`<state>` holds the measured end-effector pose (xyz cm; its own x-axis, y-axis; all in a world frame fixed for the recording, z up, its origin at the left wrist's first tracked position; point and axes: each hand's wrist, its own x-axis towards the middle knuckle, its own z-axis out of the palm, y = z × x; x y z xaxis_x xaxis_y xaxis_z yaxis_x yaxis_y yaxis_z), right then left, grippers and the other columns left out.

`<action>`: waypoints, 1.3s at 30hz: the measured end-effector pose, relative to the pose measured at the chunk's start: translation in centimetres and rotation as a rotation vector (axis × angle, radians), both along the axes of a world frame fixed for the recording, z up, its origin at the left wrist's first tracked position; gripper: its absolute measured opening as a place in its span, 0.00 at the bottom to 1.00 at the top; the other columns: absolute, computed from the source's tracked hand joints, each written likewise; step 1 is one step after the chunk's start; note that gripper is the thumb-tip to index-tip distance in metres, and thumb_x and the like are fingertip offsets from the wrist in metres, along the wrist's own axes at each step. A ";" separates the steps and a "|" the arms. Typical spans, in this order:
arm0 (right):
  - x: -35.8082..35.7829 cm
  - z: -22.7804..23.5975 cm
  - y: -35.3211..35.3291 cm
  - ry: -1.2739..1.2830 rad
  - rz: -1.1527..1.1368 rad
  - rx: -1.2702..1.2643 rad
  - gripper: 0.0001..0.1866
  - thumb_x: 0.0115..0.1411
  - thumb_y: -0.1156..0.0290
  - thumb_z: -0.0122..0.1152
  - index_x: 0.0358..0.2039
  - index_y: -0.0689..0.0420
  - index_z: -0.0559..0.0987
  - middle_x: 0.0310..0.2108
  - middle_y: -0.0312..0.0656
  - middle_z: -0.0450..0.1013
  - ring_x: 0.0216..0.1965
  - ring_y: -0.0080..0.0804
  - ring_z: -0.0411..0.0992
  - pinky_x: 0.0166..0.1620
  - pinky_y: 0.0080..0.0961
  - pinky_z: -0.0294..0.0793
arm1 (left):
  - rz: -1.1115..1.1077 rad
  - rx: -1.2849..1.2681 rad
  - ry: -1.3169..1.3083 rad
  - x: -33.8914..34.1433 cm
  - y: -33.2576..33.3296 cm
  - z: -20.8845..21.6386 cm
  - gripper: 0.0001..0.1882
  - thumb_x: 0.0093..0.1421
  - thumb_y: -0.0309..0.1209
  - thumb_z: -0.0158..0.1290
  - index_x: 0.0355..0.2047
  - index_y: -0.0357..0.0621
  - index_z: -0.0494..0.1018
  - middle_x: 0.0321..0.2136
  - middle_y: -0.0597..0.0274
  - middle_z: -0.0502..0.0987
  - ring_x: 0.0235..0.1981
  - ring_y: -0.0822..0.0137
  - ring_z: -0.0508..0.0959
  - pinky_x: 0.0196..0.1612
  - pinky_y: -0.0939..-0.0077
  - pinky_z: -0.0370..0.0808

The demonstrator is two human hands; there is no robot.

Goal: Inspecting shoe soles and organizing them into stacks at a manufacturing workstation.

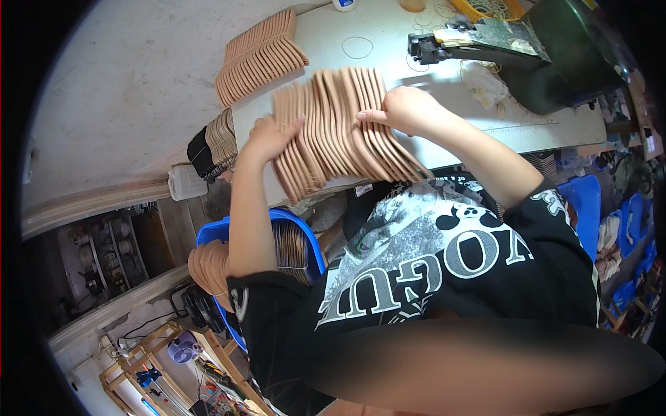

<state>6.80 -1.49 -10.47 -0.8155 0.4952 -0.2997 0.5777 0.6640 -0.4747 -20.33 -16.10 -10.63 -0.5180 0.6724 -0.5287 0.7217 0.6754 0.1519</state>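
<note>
Between my two hands, over the near edge of the white table, is a long row of tan shoe insoles (333,128) standing on edge, pressed side by side and slightly smeared by motion. My left hand (272,137) grips the row's left end, thumb across the front. At the right end, my right hand (409,112) is closed round the row with its thumb laid along the outer insoles. Just behind and to the left lies another bundle of tan insoles (260,59), with a thin band across it.
A dark green machine (555,59) with a black-tipped arm stands on the table (361,24) at the right. Loose rubber bands (357,47) and a yellow basket (489,8) lie farther back. Beside my left arm, a blue bin (316,253) holds more insoles.
</note>
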 end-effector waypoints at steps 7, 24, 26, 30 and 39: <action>1.1 -4.5 0.7 0.053 -0.276 -0.472 0.45 0.53 0.29 0.49 0.36 0.68 0.80 0.30 0.54 0.78 0.28 0.41 0.79 0.36 0.32 0.78 | 0.287 0.205 -0.082 -1.0 -2.5 -4.7 0.48 0.55 0.66 0.46 0.50 0.23 0.68 0.45 0.31 0.73 0.46 0.43 0.77 0.47 0.61 0.74; 1.5 -2.2 1.0 0.000 -0.219 -0.320 0.41 0.59 0.35 0.46 0.44 0.68 0.76 0.39 0.60 0.76 0.44 0.51 0.75 0.51 0.36 0.72 | 0.107 0.435 -0.308 1.1 -6.7 -6.6 0.36 0.58 0.55 0.51 0.54 0.35 0.69 0.46 0.40 0.72 0.51 0.46 0.72 0.54 0.59 0.67; 2.6 -4.0 0.2 0.148 -0.300 -0.434 0.40 0.59 0.37 0.49 0.49 0.68 0.73 0.43 0.59 0.74 0.47 0.49 0.74 0.53 0.35 0.70 | 0.005 0.532 -0.278 1.2 -7.7 -7.5 0.36 0.57 0.48 0.54 0.59 0.36 0.62 0.51 0.44 0.66 0.57 0.48 0.62 0.63 0.58 0.55; 2.5 -3.9 -1.2 0.431 -0.345 -0.735 0.38 0.54 0.55 0.66 0.56 0.68 0.64 0.50 0.58 0.71 0.52 0.43 0.70 0.58 0.33 0.66 | 0.168 0.921 -0.651 6.6 -6.8 -6.6 0.42 0.54 0.41 0.57 0.64 0.36 0.52 0.56 0.48 0.57 0.63 0.55 0.51 0.66 0.63 0.47; 2.5 2.2 -3.6 0.900 -0.266 -0.672 0.40 0.48 0.67 0.73 0.57 0.62 0.61 0.51 0.48 0.65 0.53 0.36 0.66 0.57 0.32 0.66 | 0.225 1.319 -0.666 7.0 -9.3 -0.1 0.54 0.46 0.38 0.66 0.65 0.39 0.44 0.58 0.52 0.58 0.60 0.58 0.61 0.63 0.63 0.56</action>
